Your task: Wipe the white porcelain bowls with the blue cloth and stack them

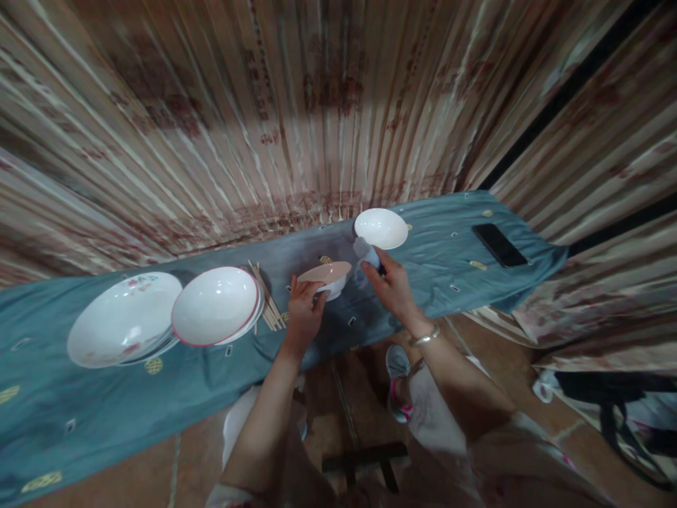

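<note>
My left hand (pixel 307 310) grips the rim of a small bowl (pixel 331 279), which tilts a little over the cloth-covered table. The bowl is white outside and looks pinkish inside. My right hand (pixel 388 279) is closed on a crumpled, pale bluish cloth (pixel 364 257), just right of that bowl. Part of the cloth is hidden by my fingers. Behind my right hand, a white bowl (pixel 381 227) rests near the table's back edge. Left of my left hand lie several wooden chopsticks (pixel 269 300).
A stack of red-rimmed white bowls (pixel 216 307) and a stack of larger flower-patterned plates (pixel 124 317) stand on the left. A black phone (pixel 498 244) lies at the right on the blue-green tablecloth (pixel 185 395). Pleated curtains (pixel 328 127) hang behind the table.
</note>
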